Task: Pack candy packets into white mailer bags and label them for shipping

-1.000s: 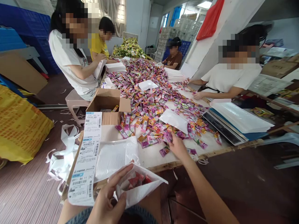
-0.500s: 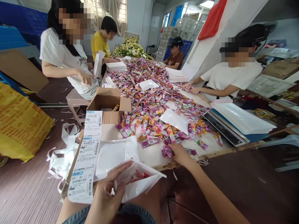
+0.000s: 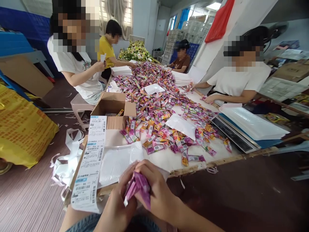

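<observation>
Over my lap, near the table's front edge, my two hands are together around a small bundle of purple snack packets [image 3: 142,190]. My right hand [image 3: 159,190] is closed on the bundle from the right. My left hand [image 3: 118,201] is curled around its left end, thumb toward me. A white mailing envelope [image 3: 165,173] shows just behind my hands; most of it is hidden, and I cannot tell whether my left fingers also grip it. Left of my hands, a strip of printed shipping labels [image 3: 90,161] hangs over the table edge beside a flat white padded envelope [image 3: 118,161].
A large heap of snack packets [image 3: 154,109] covers the table, with a filled white envelope [image 3: 181,125] on it. An open cardboard box [image 3: 112,109] stands left. At right lie a scale [image 3: 231,135] and stacked envelopes [image 3: 253,122]. Several people sit around the table.
My right hand has left the table and come to my left hand with a bundle of packets. The envelope's opening is now hidden. The person at left has raised a hand.
</observation>
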Available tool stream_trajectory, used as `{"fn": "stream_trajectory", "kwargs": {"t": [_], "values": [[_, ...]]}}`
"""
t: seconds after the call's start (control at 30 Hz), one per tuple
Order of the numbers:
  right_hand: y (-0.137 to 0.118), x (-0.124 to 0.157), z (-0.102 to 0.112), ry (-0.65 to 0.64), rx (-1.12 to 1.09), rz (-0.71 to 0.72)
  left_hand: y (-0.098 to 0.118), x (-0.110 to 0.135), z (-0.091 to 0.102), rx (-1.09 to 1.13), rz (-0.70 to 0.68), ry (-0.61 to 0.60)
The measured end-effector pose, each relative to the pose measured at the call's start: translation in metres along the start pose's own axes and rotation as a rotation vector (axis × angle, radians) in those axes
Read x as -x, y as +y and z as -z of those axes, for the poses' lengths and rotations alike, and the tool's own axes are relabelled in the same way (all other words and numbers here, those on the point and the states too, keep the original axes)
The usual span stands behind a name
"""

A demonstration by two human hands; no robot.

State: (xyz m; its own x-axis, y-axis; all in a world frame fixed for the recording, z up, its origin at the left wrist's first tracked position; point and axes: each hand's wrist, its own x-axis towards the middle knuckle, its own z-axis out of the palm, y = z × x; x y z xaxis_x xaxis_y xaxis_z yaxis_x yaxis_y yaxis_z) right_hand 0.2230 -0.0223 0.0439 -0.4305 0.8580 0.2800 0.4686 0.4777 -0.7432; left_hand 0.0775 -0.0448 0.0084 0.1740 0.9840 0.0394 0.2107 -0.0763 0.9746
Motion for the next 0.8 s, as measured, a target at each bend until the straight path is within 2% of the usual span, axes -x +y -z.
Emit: {"fn": "stream_trajectory", "kwargs": {"t": [0.07,0.17,0.23,0.33,0.43,0.57,0.63,0.7,0.8], "values": [[0.009,-0.001,-0.008,0.021,0.137,-0.048,-0.008,0.002,0.001,-0.003,-0.007,-0.028],[0.014,0.000,-0.004,-0.133,0.303,-0.140,-0.017,0.004,0.004,-0.021,-0.026,-0.091],[0.010,0.000,0.003,-0.250,0.306,-0.178,-0.017,0.005,0.005,-0.031,-0.020,-0.085],[0.006,-0.004,0.011,-0.300,0.250,-0.156,-0.012,0.005,0.003,-0.024,-0.005,-0.064],[0.012,-0.009,0.004,-0.334,0.298,-0.143,-0.010,0.007,0.000,0.044,0.016,-0.035],[0.019,-0.016,-0.006,-0.533,0.463,-0.213,-0.018,0.010,-0.003,0.075,0.044,-0.004],[0.014,-0.019,0.000,-0.513,0.415,-0.136,-0.023,0.011,-0.002,0.049,0.022,0.015],[0.011,-0.021,0.007,-0.429,0.318,-0.050,-0.027,0.011,0.000,0.043,-0.001,0.056],[0.024,-0.018,-0.001,-0.421,0.302,-0.016,-0.029,0.010,0.002,0.042,-0.005,0.055]]}}
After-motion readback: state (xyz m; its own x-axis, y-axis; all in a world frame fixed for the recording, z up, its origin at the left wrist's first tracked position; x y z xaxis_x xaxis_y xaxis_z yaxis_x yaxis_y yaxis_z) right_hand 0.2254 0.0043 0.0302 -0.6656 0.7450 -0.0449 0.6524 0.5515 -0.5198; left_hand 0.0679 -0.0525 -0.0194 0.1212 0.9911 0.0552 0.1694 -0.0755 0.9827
